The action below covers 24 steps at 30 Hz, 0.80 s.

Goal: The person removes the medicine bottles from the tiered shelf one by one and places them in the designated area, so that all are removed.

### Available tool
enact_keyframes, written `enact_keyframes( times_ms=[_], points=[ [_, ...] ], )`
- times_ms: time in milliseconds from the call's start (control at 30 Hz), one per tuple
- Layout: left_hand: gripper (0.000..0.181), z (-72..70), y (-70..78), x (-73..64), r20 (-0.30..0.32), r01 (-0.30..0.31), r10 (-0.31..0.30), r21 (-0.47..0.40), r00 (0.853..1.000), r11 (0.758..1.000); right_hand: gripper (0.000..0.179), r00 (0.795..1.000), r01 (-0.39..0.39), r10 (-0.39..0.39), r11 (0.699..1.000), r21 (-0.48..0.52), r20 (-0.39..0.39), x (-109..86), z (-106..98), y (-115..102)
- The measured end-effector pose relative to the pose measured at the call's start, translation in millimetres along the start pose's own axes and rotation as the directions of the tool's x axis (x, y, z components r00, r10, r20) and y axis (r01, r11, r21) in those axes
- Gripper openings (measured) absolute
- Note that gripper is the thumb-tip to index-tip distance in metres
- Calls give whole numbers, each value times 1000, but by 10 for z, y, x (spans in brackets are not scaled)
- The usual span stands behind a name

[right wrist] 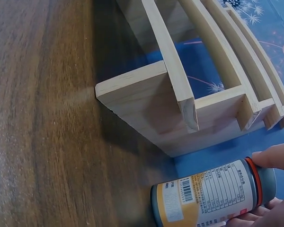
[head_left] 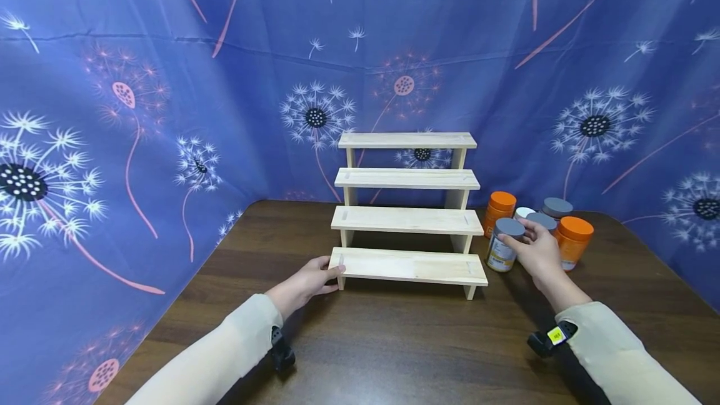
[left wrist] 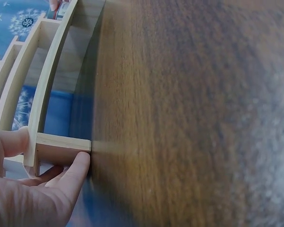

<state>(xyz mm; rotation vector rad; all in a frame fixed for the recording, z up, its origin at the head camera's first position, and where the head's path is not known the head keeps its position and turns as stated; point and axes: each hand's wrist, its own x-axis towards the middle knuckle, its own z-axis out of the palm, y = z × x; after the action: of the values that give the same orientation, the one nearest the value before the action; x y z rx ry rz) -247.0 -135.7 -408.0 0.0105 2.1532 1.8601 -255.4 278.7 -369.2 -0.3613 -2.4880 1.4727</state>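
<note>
A pale wooden rack with several stepped shelves [head_left: 407, 220] stands on the brown table. My left hand [head_left: 306, 281] grips the left end of its lowest shelf; in the left wrist view the thumb is over the board and a finger touches the side support [left wrist: 64, 149]. To the right of the rack, my right hand [head_left: 539, 256] holds a grey-lidded jar [head_left: 500, 255] by its lid end. The right wrist view shows thumb and fingers around that end, beside a reddish band, and the jar's printed label [right wrist: 222, 189] with a barcode.
Behind and beside the held jar stand an orange jar [head_left: 497, 210], another orange jar [head_left: 572, 244], two more grey-lidded jars and a white lid [head_left: 524, 212]. A blue dandelion-print cloth [head_left: 253, 99] hangs behind the table [head_left: 394, 342].
</note>
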Motion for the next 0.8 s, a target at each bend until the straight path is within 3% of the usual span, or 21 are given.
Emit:
enact_keyframes(
  times_ms=[267, 400, 600, 800],
  points=[
    [48, -4, -8, -4, -11, 4, -4, 0, 1000, 1000, 76, 998, 62, -62, 998, -6, 29, -40, -48, -20],
    [47, -19, 12, -29, -28, -2, 2, 3, 1000, 1000, 71, 989, 144, -144, 990, -3, 13, -46, -75, -68],
    [49, -52, 62, -75, -51, -28, 28, -2, 998, 1000, 70, 960, 280, -280, 960, -6, -16, -56, -116, -176],
    [54, -99, 76, -83, -75, -48, 51, 40, 996, 998, 69, 927, 372, -374, 926, -69, -23, -130, -121, -309]
  ],
)
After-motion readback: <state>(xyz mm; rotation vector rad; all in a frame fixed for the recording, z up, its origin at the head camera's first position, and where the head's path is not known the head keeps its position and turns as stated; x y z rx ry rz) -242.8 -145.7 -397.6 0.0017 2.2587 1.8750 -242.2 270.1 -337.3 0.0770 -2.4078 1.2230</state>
